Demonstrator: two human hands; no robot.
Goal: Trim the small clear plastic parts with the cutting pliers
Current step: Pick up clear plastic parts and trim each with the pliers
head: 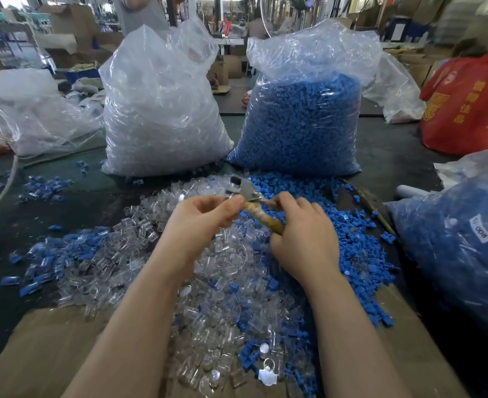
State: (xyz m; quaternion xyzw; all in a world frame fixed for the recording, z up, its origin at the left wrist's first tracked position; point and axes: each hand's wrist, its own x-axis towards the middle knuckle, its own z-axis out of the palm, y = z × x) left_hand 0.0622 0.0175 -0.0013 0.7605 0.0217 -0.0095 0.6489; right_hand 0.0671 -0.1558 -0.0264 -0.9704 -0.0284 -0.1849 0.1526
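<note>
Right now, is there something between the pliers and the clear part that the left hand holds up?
Nothing visible. The left hand holds its fingertips right at the pliers, which the right hand grips by the handle. The part itself is too small to see.

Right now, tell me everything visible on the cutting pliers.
The cutting pliers have a grey metal head that points up and to the left above the loose clear parts. Its handles run down to the right and look wrapped in yellowish tape. The right hand grips the handles, fingers curled round them. The left hand has its fingertips at the base of the head. Whether a part sits in the jaws cannot be told.
</note>
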